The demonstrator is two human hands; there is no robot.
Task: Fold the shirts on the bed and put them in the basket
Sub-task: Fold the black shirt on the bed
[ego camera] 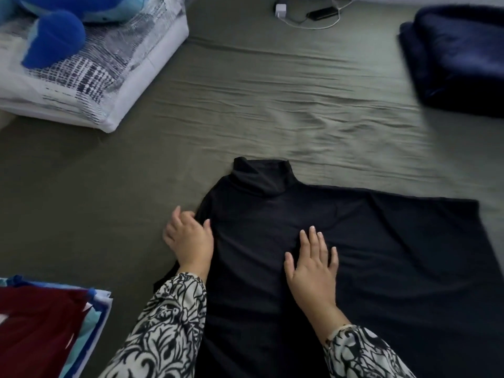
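A black shirt (313, 241) with a high neck lies flat on the olive bed (245, 105), in the near half of the view. Its long axis runs from the viewer toward the far side, collar pointing away; one side spreads out to the right, while the left edge forms a straight line.

The left hand (188, 238) rests at the shirt's left edge near the shoulder, fingers loosely curved and touching the fabric; whether they pinch it cannot be told. The right hand (313, 266) lies palm-down on the middle of the shirt, fingers straight and slightly spread, pressing the cloth. Both wrists wear black-and-white patterned sleeves (169, 323).

At near left lies a dark red cloth (35, 328) on blue fabric. Far left, a blue plush toy (54, 34) sits on a white patterned cushion (114, 77). Far right lies a folded navy blanket (458, 55); a charger (281, 9) with cables lies at the far edge.
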